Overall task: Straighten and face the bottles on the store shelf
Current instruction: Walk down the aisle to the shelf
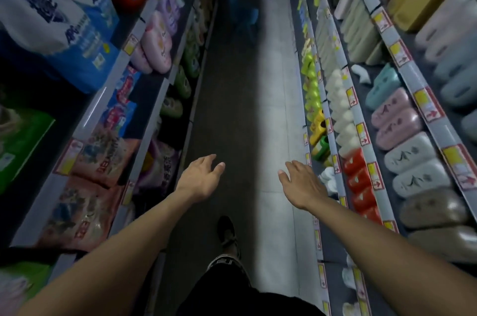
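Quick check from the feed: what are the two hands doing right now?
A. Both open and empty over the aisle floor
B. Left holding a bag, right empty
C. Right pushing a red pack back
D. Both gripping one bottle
A: the left hand and right hand hang open with fingers spread above the grey tiled aisle floor, touching nothing.

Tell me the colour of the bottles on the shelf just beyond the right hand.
Red, with small pale marks, in a row past the right hand; head view.
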